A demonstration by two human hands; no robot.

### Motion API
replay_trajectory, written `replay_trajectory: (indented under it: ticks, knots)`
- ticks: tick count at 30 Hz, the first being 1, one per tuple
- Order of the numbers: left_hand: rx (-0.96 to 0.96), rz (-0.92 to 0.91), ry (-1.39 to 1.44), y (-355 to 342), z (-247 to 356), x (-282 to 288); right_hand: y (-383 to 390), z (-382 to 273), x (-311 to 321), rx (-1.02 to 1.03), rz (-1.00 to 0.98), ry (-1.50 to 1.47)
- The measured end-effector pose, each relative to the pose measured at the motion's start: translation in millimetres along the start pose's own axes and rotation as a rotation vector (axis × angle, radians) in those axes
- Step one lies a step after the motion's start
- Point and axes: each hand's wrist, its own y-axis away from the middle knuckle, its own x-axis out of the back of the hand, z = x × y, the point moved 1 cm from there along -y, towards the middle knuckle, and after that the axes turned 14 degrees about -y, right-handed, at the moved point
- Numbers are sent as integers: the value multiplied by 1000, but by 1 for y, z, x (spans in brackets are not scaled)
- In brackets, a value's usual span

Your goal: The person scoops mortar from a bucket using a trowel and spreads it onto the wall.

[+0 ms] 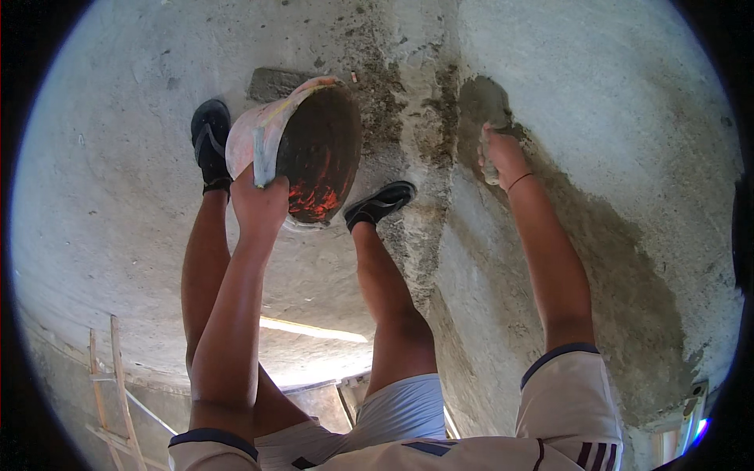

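My left hand is closed on the near rim of a bucket, beside a pale bluish strip on its side. The bucket is tilted, its mouth turned to the right. Dark grey residue coats its inside, and orange-red shows through low down. Held against the wall at the right, my right hand is closed around a grey, mortar-smeared thing whose kind I cannot make out. Just beyond that hand lies a wet, dark patch of mortar. A broad damp band runs down the wall under my right forearm.
My feet in black flip-flops stand on either side of the bucket on the concrete floor. A grey block lies behind the bucket. Crumbled mortar lines the wall's foot. A wooden ladder stands at the lower left.
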Motion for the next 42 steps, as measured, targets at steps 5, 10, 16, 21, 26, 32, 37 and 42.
replay_trajectory:
  ticks: [5,10,16,21,26,32,37,42]
  knots:
    - [-21,1,17,1,7,1,-1,21,-8,122,56,259]
    - [-4,-18,29,2,10,-3,-26,38,-2,-11,-8,371]
    - [31,-53,16,3,6,-1,-18,2,-9,-39,19,-1]
    - [-6,-19,26,0,5,-4,6,25,-10,541,110,192]
    - [-25,-28,24,0,7,-3,68,88,-20,190,-184,-33]
    - [15,-73,83,3,8,-4,93,125,-94,558,-584,561]
    - [64,-118,251,13,15,-6,75,144,-144,534,-764,741]
    - [0,-122,212,20,23,-17,32,165,-160,535,-609,791]
